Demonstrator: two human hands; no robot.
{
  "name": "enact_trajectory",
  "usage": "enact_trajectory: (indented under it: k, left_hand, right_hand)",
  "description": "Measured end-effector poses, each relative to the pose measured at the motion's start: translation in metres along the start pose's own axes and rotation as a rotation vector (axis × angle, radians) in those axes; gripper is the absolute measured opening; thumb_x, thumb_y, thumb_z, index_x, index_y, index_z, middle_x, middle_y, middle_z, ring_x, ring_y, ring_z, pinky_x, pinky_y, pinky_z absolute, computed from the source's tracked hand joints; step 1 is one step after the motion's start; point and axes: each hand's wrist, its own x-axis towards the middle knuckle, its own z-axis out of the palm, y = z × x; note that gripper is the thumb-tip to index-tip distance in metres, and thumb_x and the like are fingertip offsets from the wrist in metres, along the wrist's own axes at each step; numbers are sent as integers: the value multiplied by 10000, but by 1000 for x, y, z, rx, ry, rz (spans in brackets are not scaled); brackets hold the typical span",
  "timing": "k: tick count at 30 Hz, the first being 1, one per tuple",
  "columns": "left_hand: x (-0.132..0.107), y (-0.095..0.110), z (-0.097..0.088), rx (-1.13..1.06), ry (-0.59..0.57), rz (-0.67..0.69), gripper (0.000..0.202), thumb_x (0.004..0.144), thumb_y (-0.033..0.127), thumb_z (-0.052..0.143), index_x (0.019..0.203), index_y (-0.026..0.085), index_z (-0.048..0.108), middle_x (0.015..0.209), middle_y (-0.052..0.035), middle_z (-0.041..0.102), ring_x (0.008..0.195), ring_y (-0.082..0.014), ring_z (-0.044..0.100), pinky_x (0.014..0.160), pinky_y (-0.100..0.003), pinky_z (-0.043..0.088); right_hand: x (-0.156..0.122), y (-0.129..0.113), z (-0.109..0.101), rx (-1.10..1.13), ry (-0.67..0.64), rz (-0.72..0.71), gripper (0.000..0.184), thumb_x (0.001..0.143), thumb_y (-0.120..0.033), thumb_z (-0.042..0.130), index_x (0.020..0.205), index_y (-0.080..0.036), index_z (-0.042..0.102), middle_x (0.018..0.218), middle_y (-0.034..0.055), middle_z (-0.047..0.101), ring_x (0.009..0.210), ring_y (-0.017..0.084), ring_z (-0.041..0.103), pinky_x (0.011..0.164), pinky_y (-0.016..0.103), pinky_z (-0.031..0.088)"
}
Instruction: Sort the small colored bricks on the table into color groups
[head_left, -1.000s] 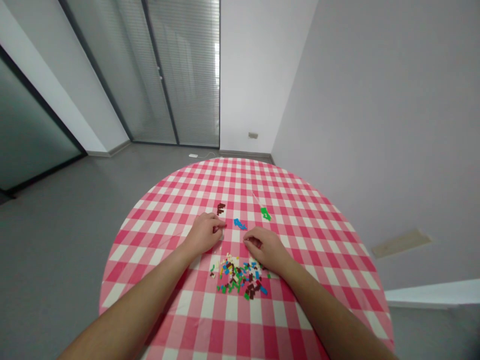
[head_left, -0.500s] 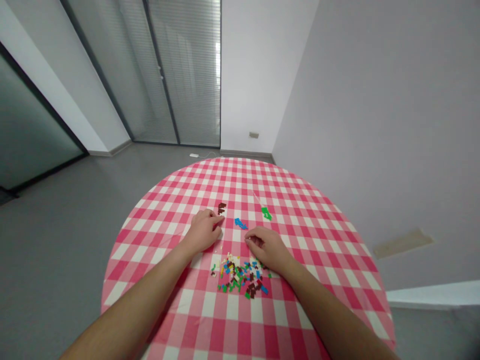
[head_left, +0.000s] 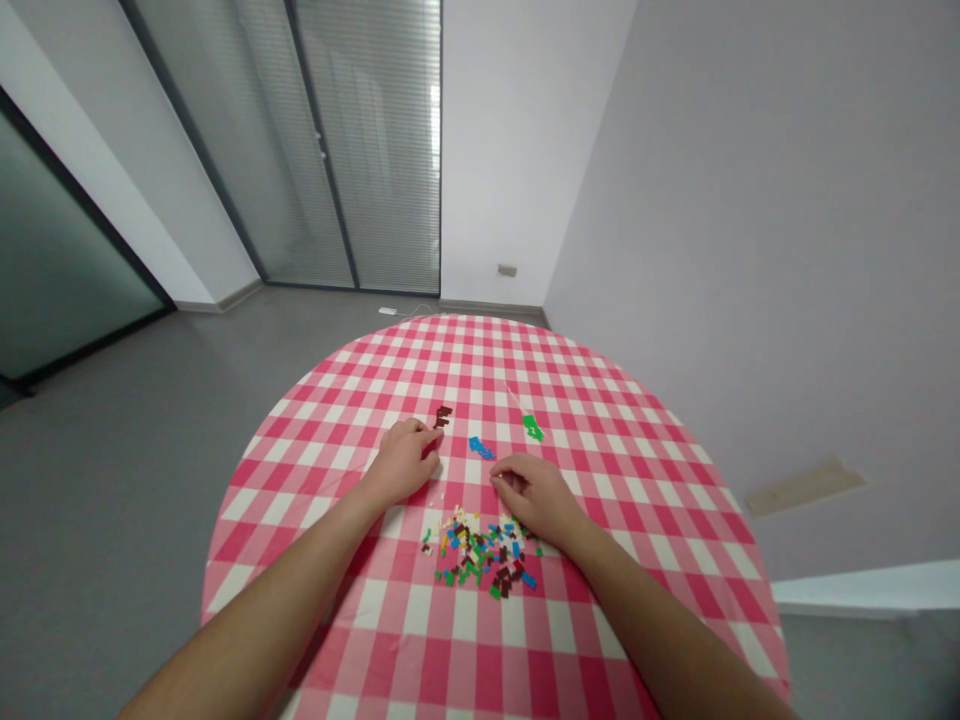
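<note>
Left hand (head_left: pixel 401 462) lies curled just below the dark brown bricks (head_left: pixel 442 416) at centre; right hand (head_left: pixel 536 497), also curled, rests beside the mixed brick pile (head_left: pixel 480 553); whether either pinches anything cannot be told.

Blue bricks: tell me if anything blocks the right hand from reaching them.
Nothing visible does: the right hand sits below and right of the blue bricks, and the mixed brick pile lies off that path.

- Round table (head_left: pixel 315 430) under pink-and-white gingham cloth, centre foreground
- Grey floor (head_left: pixel 150 470) stretching to the far corner
- Glass partition (head_left: pixel 360 150) with slatted blinds, dark frames, far side
- Dark glass panel (head_left: pixel 60 260) at left
- Pale wall (head_left: pixel 750 220) at right, beige plate (head_left: pixel 805 488) fixed low
- White cable (head_left: pixel 405 310) on the floor by the far wall
- Daylight through the blinds
</note>
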Motion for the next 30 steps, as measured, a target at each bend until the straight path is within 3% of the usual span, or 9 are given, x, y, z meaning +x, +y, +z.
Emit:
enact_trajectory:
  k: [8, 12, 19, 25, 30]
  left_hand:
    - [-4, 8, -13, -218, 50, -20, 217, 843, 234, 547, 869, 199, 760, 892, -94, 682, 877, -240, 615, 830, -390, 474]
    - [-8, 15, -24, -306, -56, 30, 148, 805, 210, 586, 752, 192, 724, 804, -64, 687, 759, -196, 620, 728, -333, 478]
    - [-18, 28, -30, -369, -379, 226, 149, 743, 130, 583, 719, 189, 718, 785, -31, 708, 765, -170, 629, 713, -274, 458]
    - [-16, 21, -22, -367, -412, 162, 175, 720, 104, 534, 687, 174, 691, 737, -23, 711, 662, -149, 611, 629, -258, 428]
    - [-16, 19, -22, -373, -426, 154, 165, 710, 115, 530, 693, 168, 685, 737, -19, 709, 654, -143, 601, 619, -250, 414]
  right_hand:
    - [2, -6, -3, 18, -23, -36, 116, 833, -142, 572, 829, -185, 680, 748, 37, 671, 641, 142, 582, 606, 249, 436]
    - [0, -12, -3, 28, -102, -49, 97, 807, -138, 614, 809, -189, 696, 735, 28, 670, 664, 143, 598, 619, 241, 435]
    - [-8, -26, 6, -11, -318, -134, 130, 864, -225, 615, 917, -211, 733, 851, 38, 715, 761, 157, 627, 682, 254, 441]
    - [-11, -46, 9, -122, -447, -249, 130, 892, -235, 600, 920, -223, 726, 850, 27, 678, 809, 163, 606, 677, 257, 406]
    - [-11, -48, 13, -146, -472, -240, 125, 873, -209, 599, 872, -220, 724, 837, 23, 667, 787, 160, 589, 628, 254, 376]
